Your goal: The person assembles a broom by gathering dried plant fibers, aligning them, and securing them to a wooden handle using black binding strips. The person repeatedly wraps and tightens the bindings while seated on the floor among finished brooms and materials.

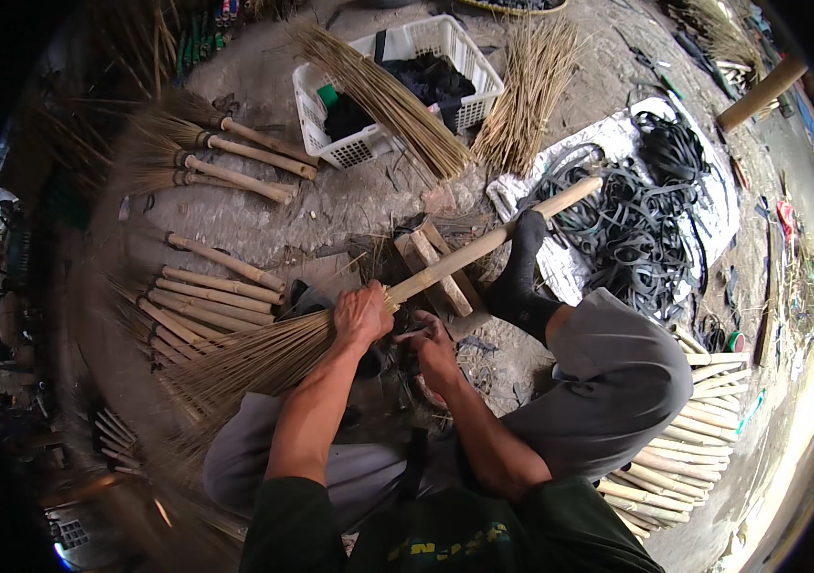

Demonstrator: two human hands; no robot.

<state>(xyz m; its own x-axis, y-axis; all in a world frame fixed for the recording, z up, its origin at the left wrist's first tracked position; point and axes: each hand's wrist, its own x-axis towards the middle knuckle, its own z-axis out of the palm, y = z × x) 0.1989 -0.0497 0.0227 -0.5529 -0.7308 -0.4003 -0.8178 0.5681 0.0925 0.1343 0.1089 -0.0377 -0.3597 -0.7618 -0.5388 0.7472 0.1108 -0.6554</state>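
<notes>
left hand (361,315) closed around broom (330,334) at the bristle-handle joint | right hand (433,349) just beside, fingers curled, hold unclear | around: basket (326,119) beyond, straps (641,220) far right, finished brooms (206,296) left | foot (519,272) against handle | handle points up-right, bristles down-left

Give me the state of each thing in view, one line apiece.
left hand: gripping the broom where the bristles meet the handle
right hand: beside the left, low at the binding; grasp unclear
broom: lying across the lap, handle propped on the wooden block
wooden block: flat on the ground
white basket: upright, holding dark cloth and a straw bundle
black straps: piled loose on the white sheet
</notes>
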